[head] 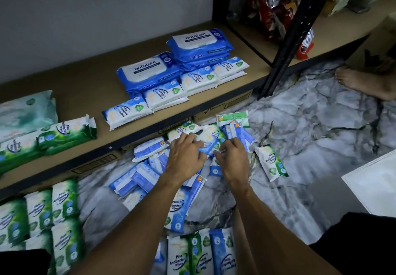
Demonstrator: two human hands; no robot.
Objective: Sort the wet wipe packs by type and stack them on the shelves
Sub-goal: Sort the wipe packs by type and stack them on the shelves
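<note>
**Shelf** (85, 86): a tan board running from the left edge up toward centre right. It lies up-frame of both your hands. **Floor** (310, 135): marble-patterned, filling the lower and right parts of the frame.

**Loose pile** (145, 174): on the floor at centre frame, just below the shelf edge. It mixes blue-white and green-white packs that overlap with no common axis.

**On the shelf, centre:** two stacks of large blue packs (201, 43), printed "antabax". In front of them sits a row of small blue-white packs (162, 96), which read "Fragrance Free Antibacterial Wipes".

**On the shelf, far left:** green packs (64, 133), which read "Pine Antibacterial Wipes". The lone pack (271, 161) right of the pile carries the same Pine wording.

**Left hand** (186, 159): your fingers bend down onto the top of the pile. Grip or mere press cannot be told.

**Right hand** (233, 161): your thumb and forefinger appear to pinch the edge of a blue pack (206, 149) lying between your two hands.

**Judgement:**
- The blue pack likely belongs with the Fragrance Free row, up-frame and slightly left of the grip.
- Your left hand is the nearer one to the shelf.
- The row's packs lie with their long axes running lower left to upper right, so expect to turn the pack to that line.
- The pack's own axis is hidden under your fingers.
</note>
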